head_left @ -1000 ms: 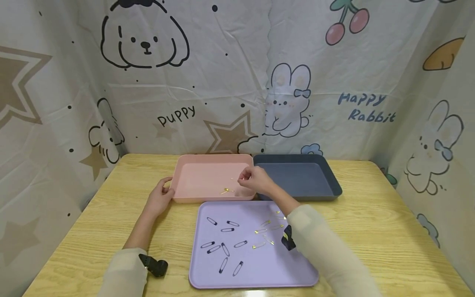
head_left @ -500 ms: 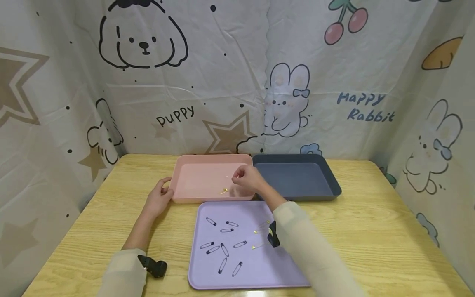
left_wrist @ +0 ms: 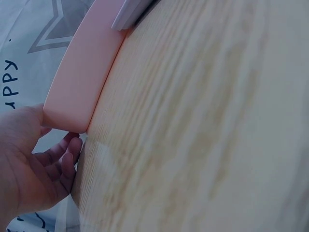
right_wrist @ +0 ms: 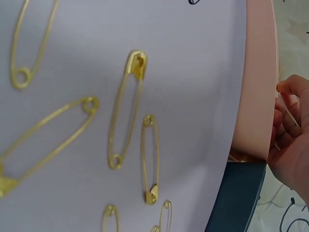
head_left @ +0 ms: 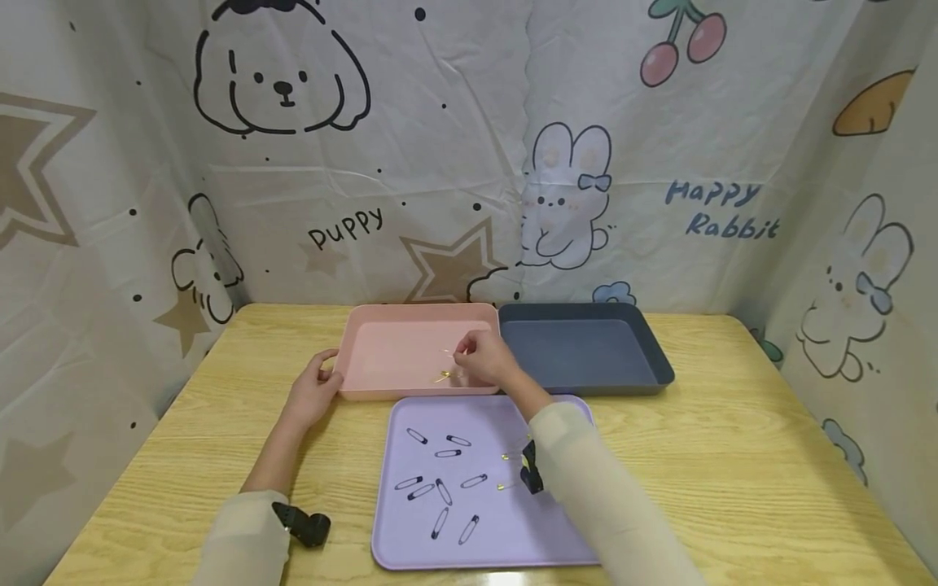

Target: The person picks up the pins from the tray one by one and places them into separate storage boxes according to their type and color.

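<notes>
Over the right part of the pink tray [head_left: 396, 350], my right hand [head_left: 485, 356] pinches a thin gold safety pin [right_wrist: 279, 90] between thumb and fingertips; the fingers hide most of it. A gold pin [head_left: 444, 375] lies on the tray floor just below that hand. My left hand [head_left: 313, 392] holds the tray's left end, its thumb and curled fingers at the end wall [left_wrist: 72, 92]. On the lilac tray [head_left: 542, 537] lie several black-headed safety pins [head_left: 474, 482], and gold safety pins [right_wrist: 128, 108] lie on its right side, partly hidden by my right sleeve in the head view.
A dark blue tray [head_left: 586, 350] stands right of the pink one, against it. All the trays are on a wooden table [head_left: 733, 456]. A patterned curtain [head_left: 440, 163] hangs behind the table and at both sides.
My right hand has moved a little left over the pink tray, and its forearm has swung left over the lilac tray. The left hand stays at the tray's end.
</notes>
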`<state>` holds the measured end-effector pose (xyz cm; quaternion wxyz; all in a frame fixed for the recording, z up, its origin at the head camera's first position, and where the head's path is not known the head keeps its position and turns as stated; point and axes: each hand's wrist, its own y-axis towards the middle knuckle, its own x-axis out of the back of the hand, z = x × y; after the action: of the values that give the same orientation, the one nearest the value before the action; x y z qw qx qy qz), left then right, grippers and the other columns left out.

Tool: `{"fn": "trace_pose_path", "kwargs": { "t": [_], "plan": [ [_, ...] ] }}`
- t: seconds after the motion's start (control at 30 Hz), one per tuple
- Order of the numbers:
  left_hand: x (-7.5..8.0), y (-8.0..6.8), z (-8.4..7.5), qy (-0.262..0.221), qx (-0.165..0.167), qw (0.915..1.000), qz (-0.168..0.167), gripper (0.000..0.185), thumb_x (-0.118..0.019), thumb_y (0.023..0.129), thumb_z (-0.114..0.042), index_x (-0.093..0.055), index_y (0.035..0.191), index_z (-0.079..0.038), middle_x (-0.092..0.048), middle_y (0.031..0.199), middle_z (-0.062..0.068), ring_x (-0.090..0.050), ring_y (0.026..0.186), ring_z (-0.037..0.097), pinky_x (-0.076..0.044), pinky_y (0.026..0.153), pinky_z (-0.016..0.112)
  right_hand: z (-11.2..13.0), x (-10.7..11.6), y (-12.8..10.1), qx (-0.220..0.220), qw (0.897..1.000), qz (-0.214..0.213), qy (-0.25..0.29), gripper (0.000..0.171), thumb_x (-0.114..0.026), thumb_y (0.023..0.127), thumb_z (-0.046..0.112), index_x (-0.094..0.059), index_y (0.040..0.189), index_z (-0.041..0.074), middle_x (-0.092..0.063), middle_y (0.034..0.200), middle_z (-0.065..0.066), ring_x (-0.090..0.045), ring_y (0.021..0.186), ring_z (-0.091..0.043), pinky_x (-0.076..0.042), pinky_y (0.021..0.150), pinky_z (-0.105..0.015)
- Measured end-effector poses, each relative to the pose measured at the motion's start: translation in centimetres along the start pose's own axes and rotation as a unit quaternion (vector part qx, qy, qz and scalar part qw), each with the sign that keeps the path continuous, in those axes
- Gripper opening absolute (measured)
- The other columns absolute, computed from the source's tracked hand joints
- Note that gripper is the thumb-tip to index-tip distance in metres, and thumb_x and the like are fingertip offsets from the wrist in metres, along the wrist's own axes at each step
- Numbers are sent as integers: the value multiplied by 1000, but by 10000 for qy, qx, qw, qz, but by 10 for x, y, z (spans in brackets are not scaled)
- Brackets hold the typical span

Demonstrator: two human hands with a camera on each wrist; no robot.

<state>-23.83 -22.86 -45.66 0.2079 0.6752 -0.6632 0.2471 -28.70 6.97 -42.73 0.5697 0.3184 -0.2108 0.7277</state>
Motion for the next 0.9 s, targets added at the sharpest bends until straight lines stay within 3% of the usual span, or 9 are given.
{"fn": "trace_pose_path", "kwargs": {
  "t": [0.57, 0.9],
  "plan": [
    [-2, 2, -3, 13, 13, 10000, -3, 51, -42, 95, -18, -31, 144, -9, -51, 108, 19, -49, 94, 25, -40, 72, 26, -4, -3, -2, -126, 9972, -260, -689, 10, -63, 85, 19, -66, 82, 9, -54, 72, 0, -49, 66, -14, -36, 59, -24],
    [-1, 0, -1, -2, 94, 10000, 1, 51, -42, 96, -19, -30, 144, -10, -51, 110, 20, -49, 96, 26, -41, 75, 27, -4, 0, -4, 96, 9988, -277, -383, 13, -65, 85, 20, -68, 87, 8, -57, 78, -3, -50, 71, -15, -38, 62, -25]
  ]
}}
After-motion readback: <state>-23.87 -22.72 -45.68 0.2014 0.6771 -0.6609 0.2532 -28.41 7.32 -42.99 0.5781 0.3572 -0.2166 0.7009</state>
